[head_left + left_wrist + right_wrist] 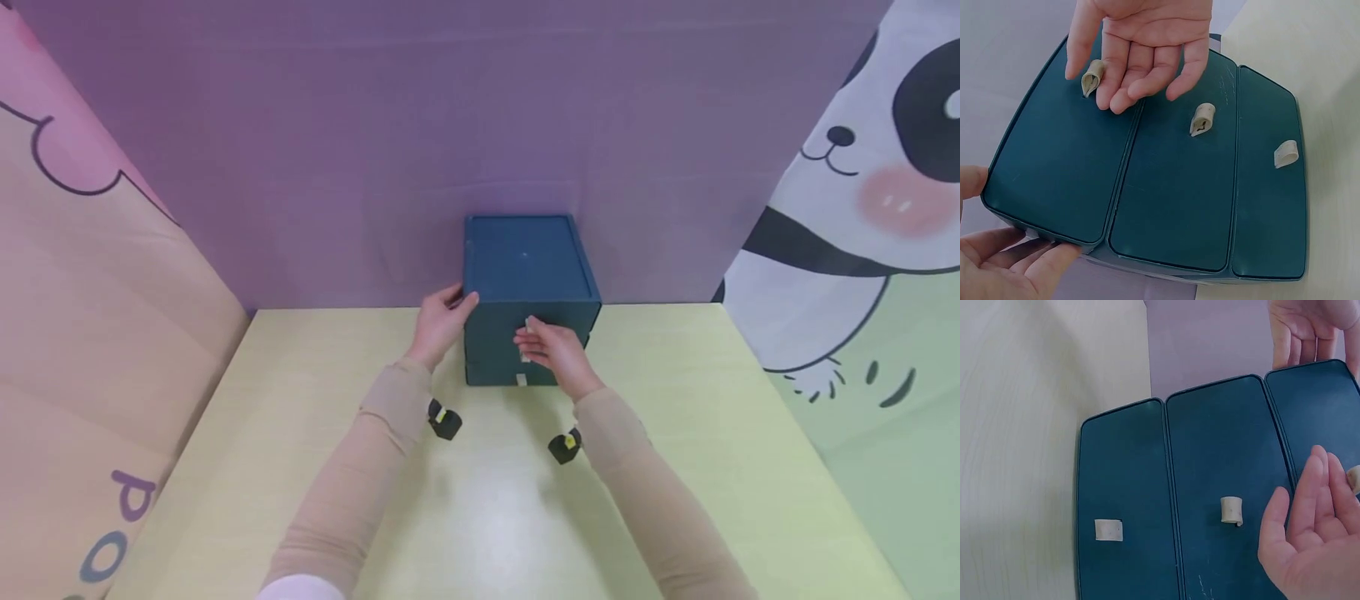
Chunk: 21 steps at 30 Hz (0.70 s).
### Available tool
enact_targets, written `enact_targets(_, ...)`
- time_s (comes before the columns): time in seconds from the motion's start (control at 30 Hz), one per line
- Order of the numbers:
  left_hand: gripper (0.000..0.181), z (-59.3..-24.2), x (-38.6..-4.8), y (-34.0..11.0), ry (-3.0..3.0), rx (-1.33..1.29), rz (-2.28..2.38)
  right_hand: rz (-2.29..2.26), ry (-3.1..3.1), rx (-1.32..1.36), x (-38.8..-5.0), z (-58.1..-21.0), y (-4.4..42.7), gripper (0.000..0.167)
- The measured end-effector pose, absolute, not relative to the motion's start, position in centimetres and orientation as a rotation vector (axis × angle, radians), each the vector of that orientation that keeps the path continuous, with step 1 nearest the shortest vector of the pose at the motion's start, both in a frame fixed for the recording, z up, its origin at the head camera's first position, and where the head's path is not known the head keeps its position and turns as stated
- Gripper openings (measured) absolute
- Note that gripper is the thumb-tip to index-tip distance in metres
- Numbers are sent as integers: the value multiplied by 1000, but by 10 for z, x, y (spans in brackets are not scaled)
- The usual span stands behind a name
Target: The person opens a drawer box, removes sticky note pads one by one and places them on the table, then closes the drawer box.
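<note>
A dark blue-green three-drawer box [531,258] stands at the back of the table, its drawers closed. Each drawer front bears a beige loop pull, such as the middle pull [1202,119] and the bottom pull [1109,530]. My left hand [438,323] rests against the box's upper left side, its thumb at the top front edge and its fingers along the side. My right hand [551,346] is at the top drawer's front, thumb apart from extended fingers. The top pull [1093,76] lies between that thumb and index finger, and no pinch shows.
The pale table [337,500] spreads in front of the box and to both sides. A purple cloth wall [360,150] rises right behind it. Black wrist devices [446,422] hang under both forearms. A panda print [840,242] covers the right-hand wall.
</note>
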State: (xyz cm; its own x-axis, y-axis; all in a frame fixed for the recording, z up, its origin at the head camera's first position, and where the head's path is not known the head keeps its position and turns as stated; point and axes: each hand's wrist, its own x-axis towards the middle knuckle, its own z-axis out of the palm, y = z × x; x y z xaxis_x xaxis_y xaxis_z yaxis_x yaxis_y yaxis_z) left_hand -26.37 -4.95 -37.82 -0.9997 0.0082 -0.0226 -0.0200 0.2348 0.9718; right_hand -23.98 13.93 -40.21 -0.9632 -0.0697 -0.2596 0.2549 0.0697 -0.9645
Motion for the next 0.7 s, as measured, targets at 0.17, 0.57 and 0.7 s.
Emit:
enact_targets(0.17, 54, -380, -263, -51, 2460, -15, 1938, -2000, 2128, 238, -240, -405, 135, 42)
enact_targets(0.57, 57, -377, -258, -55, 2467, -44, 1954, -2035, 2160, 269, -239, -405, 125, 38)
enact_targets(0.7, 55, -378, -256, -58, 2472, -63, 1947, -2001, 2240, 257, -237, -406, 121, 38)
